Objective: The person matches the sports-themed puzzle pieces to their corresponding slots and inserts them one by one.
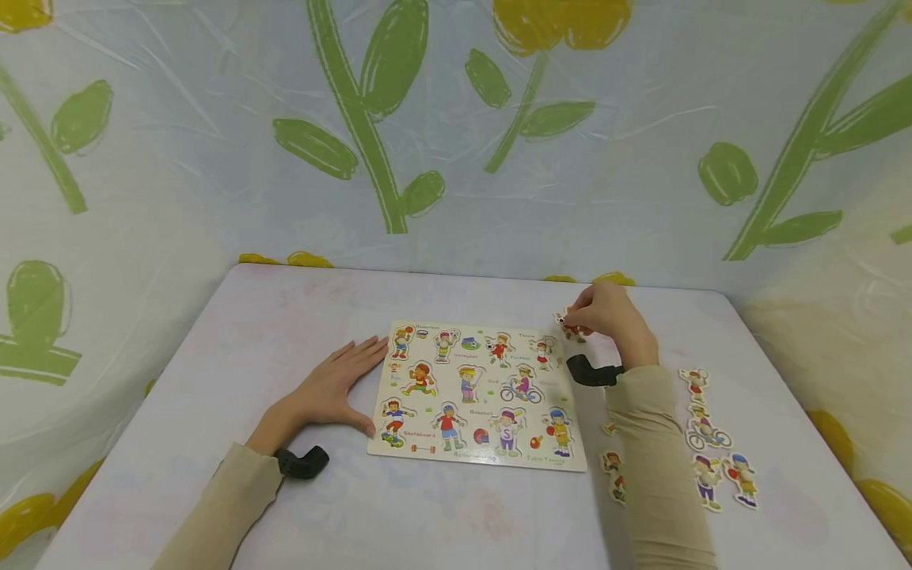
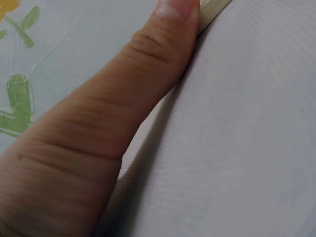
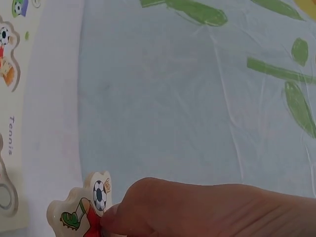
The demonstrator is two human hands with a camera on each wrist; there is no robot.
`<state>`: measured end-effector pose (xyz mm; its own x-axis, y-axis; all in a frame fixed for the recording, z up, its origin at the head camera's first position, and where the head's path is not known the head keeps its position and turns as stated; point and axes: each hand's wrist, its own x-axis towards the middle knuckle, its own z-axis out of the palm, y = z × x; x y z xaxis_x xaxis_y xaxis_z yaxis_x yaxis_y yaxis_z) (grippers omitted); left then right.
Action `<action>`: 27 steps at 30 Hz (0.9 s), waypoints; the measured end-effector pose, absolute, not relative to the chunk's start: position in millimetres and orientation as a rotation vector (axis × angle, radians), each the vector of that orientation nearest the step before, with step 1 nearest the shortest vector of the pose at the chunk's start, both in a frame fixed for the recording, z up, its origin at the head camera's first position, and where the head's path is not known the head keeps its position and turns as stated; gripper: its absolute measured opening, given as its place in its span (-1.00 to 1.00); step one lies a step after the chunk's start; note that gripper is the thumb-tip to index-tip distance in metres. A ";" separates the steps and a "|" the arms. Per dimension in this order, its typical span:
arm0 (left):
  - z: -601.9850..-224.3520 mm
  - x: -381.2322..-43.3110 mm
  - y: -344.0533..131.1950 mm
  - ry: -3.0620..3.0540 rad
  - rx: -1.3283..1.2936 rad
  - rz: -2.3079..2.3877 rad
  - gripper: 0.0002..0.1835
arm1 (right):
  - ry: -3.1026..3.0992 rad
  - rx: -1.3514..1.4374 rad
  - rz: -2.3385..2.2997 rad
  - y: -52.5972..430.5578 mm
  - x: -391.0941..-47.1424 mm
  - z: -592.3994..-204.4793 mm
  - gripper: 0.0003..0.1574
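Note:
A flat puzzle board [image 1: 442, 427] printed with children playing sports lies in the middle of the table. My left hand [image 1: 335, 388] spreads at its left side, with fingertips and thumb right at the board's edge; the thumb [image 2: 153, 54] fills much of the left wrist view. Beyond the board's upper right corner, my right hand [image 1: 609, 317] pinches a football-player puzzle piece [image 3: 81, 217] between thumb and fingers. The piece shows a soccer ball and a green shoe. Part of it is hidden behind the fingers.
To the right of the board lie several loose puzzle pieces: a tennis player [image 1: 695, 385], a cyclist [image 1: 707, 431], a baseball player [image 1: 707, 481] and a table tennis player [image 1: 742, 480]. A skateboarder piece [image 1: 613, 475] is partly covered by the right sleeve [image 1: 663, 467].

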<state>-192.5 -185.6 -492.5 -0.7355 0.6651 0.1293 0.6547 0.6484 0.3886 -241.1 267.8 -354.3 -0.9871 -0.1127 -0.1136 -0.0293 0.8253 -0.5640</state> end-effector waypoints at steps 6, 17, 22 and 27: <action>-493.7 -193.1 -185.5 2.821 1.129 0.648 0.47 | 2.854 -0.182 -0.903 247.4 -245.8 -356.6 -0.78; -494.1 -193.7 -185.4 2.832 1.144 0.640 0.47 | 2.810 -0.238 -0.983 214.9 -248.1 -364.7 -0.83; -494.9 -193.9 -186.2 2.830 1.146 0.650 0.47 | 2.797 -0.238 -0.968 201.9 -245.5 -373.3 -0.85; -494.1 -193.3 -185.9 2.828 1.144 0.664 0.47 | 2.812 -0.249 -0.958 193.4 -242.3 -382.4 -0.87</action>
<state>-193.3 -185.9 -494.1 -0.7312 0.6680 0.1383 0.6598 0.6410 0.3922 -242.3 193.4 -382.4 -0.9733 -0.2077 -0.0972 -0.1052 0.7811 -0.6155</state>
